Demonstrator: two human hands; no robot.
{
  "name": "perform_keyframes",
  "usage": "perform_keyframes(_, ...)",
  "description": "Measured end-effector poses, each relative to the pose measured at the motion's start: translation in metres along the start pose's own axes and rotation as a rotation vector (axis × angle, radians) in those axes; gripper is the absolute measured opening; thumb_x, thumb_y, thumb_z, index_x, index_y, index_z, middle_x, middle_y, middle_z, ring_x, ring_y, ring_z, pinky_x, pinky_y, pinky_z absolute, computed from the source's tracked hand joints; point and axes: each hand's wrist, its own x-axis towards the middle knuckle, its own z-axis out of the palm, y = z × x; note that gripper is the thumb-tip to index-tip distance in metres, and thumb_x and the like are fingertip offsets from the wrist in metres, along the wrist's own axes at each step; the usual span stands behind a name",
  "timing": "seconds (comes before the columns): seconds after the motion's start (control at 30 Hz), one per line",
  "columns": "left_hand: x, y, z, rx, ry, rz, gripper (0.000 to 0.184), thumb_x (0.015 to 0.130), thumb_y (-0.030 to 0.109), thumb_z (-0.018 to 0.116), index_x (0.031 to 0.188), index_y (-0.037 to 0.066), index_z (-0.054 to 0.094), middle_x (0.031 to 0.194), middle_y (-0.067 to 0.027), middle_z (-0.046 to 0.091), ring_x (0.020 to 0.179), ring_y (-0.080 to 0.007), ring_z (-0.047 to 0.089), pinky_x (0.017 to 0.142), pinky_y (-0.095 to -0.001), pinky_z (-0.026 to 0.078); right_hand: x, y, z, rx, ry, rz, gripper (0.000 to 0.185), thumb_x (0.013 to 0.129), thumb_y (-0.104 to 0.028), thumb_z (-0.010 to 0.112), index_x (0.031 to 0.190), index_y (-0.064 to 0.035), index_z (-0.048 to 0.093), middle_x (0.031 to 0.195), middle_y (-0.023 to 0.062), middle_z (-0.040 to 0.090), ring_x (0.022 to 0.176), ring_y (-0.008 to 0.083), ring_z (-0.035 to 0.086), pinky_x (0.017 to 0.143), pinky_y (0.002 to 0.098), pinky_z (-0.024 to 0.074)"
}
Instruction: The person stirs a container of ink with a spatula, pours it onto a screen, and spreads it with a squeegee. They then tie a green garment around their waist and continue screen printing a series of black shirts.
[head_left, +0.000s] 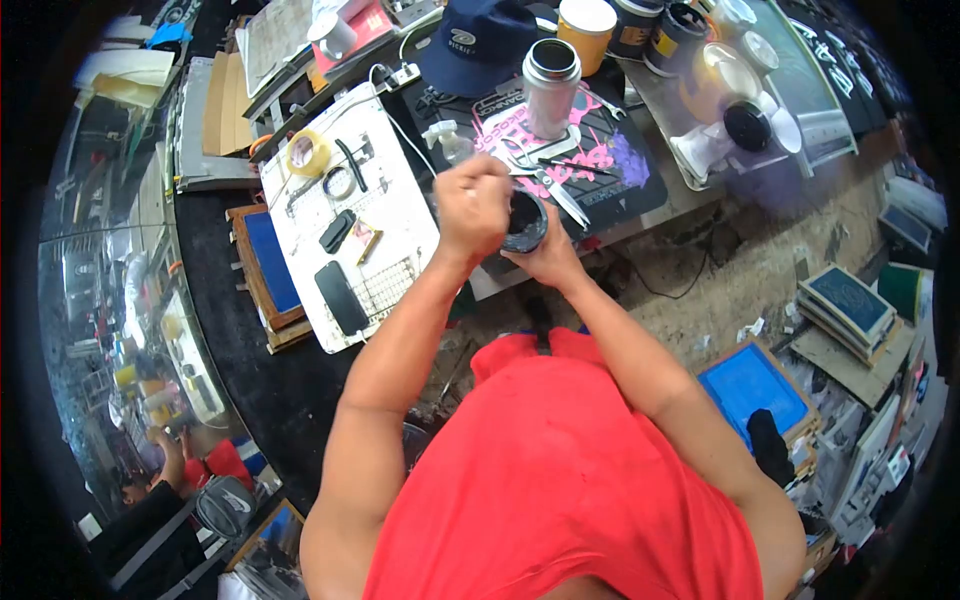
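Phone on white worktop, left. Left hand clenched at left of jar mouth; cannot tell whether grip holds anything. Dark open jar, centre, grasped by right hand. Scissors just beyond, right. Yellow tub far.

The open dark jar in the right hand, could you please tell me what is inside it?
Inside the jar, only a dark interior shows; I cannot tell contents from shadow. The left hand hides part of its mouth, so what lies there is covered.
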Motion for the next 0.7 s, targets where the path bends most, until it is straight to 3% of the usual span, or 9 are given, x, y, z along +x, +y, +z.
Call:
perform_keyframes(0.03,-0.001,-0.001,-0.004,-0.531,-0.01,-0.147,0.022,0.083,0.003,0.044,0.065,-0.004,0.055,0.057,-0.0072,0.053,0.054,-0.0117,0.049,0.052,-0.0303,0.04,0.0,-0.001,0.0,0.022,0.008,-0.014,0.097,0.065,-0.019,0.093,0.143,-0.0071,0.037,0.133,0.0209,0.054,0.126,0.0425,0.052,0.106,0.0475,0.0438)
perform_keyframes(0.07,-0.004,-0.007,-0.009,-0.532,-0.009,-0.145,0.022,0.083,0.003,0.044,0.065,-0.004,0.055,0.057,-0.0072,0.053,0.054,-0.0117,0.049,0.052,-0.0303,0.04,0.001,-0.002,0.0,0.042,0.014,-0.028,0.096,0.065,-0.018,0.093,0.142,-0.0068,0.038,0.134,0.0212,0.054,0.127,0.0425,0.052,0.106,0.0476,0.0438)
perform_keyframes(0.17,-0.008,-0.01,-0.015,0.178,-0.25,-0.075,0.022,0.084,0.003,0.044,0.066,-0.005,0.055,0.057,-0.0077,0.053,0.053,-0.0135,0.049,0.052,-0.0314,0.04,0.0,0.001,-0.001,0.037,-0.01,-0.001,0.093,0.065,-0.018,0.093,0.14,-0.007,0.041,0.133,0.0198,0.055,0.126,0.0419,0.053,0.105,0.0467,0.0449)
perform_keyframes(0.27,-0.001,-0.004,-0.007,-0.517,-0.04,-0.158,0.029,0.088,0.006,0.039,0.061,0.002,0.05,0.054,-0.0041,0.048,0.049,-0.0106,0.046,0.046,-0.0276,0.038,0.007,-0.011,-0.009,0.095,-0.073,0.092,0.091,0.064,-0.018,0.093,0.139,-0.0072,0.042,0.132,0.0192,0.056,0.124,0.0408,0.055,0.104,0.0455,0.0461)
perform_keyframes(0.4,-0.004,-0.014,-0.018,0.204,-0.319,-0.053,0.027,0.087,0.009,0.039,0.064,0.001,0.05,0.056,-0.0047,0.05,0.049,-0.0117,0.048,0.048,-0.0272,0.041,0.001,-0.001,-0.009,0.012,-0.081,-0.058,0.095,0.064,-0.017,0.093,0.142,-0.0071,0.041,0.133,0.0195,0.056,0.124,0.0402,0.056,0.104,0.0446,0.0464)
perform_keyframes(0.47,0.007,-0.002,0.0,0.061,-0.107,0.003,0.027,0.086,0.008,0.039,0.062,0.001,0.05,0.056,-0.0044,0.051,0.049,-0.0117,0.048,0.048,-0.0269,0.04,0.01,-0.007,-0.013,0.04,-0.142,0.08,0.096,0.064,-0.017,0.093,0.144,-0.0072,0.04,0.133,0.0192,0.056,0.125,0.0398,0.056,0.105,0.0446,0.0458)
perform_keyframes(0.57,-0.017,-0.009,-0.016,-0.222,-0.203,-0.077,0.028,0.087,0.008,0.04,0.063,0.001,0.051,0.056,-0.0039,0.053,0.05,-0.0111,0.049,0.048,-0.0269,0.04,0.006,-0.008,-0.011,0.067,-0.129,0.037,0.095,0.065,-0.018,0.094,0.143,-0.0067,0.041,0.134,0.0192,0.055,0.127,0.0386,0.055,0.107,0.0438,0.0451)
perform_keyframes(0.6,-0.018,-0.006,-0.022,-0.025,-0.354,-0.117,0.027,0.086,0.007,0.039,0.064,0.001,0.053,0.056,-0.0041,0.053,0.05,-0.0115,0.048,0.048,-0.0269,0.039,0.007,-0.011,-0.012,0.072,-0.121,0.037,0.094,0.064,-0.018,0.094,0.142,-0.0067,0.041,0.134,0.0192,0.056,0.127,0.0383,0.055,0.107,0.0436,0.0451)
perform_keyframes(0.7,0.002,-0.001,-0.008,0.103,-0.091,0.045,0.026,0.085,0.005,0.038,0.064,0.001,0.051,0.057,-0.0042,0.053,0.051,-0.012,0.048,0.049,-0.0272,0.039,0.006,-0.012,-0.013,0.078,-0.122,0.018,0.091,0.065,-0.017,0.093,0.14,-0.0071,0.042,0.133,0.0191,0.056,0.126,0.0387,0.056,0.106,0.0439,0.0454)
